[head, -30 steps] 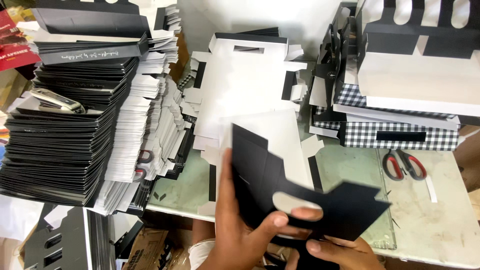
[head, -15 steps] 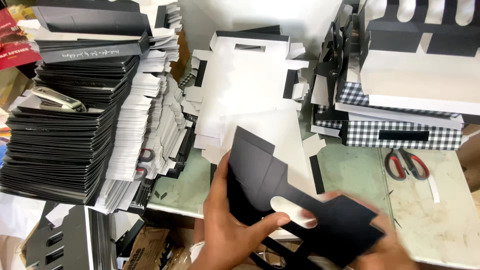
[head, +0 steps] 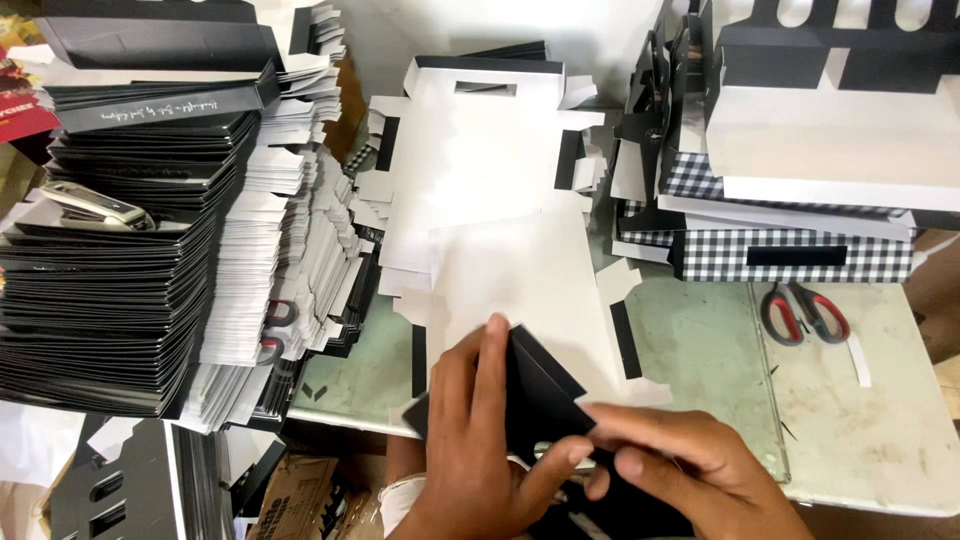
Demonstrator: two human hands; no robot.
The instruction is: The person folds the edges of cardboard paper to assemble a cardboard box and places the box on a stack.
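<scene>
Evidently both hands, left hand (head: 480,440) and right hand (head: 680,465), pinch the folded black card blank (head: 545,400) at the near table edge (head: 860,440), steadying its crease.

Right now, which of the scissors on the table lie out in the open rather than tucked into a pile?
The red-handled scissors at the right, lying alone on the bare table below the checked boxes. Another red-handled pair is wedged in the left stack of card blanks.

Packaging workshop: stacked flat box blanks (head: 130,300), scissors (head: 806,312)
</scene>
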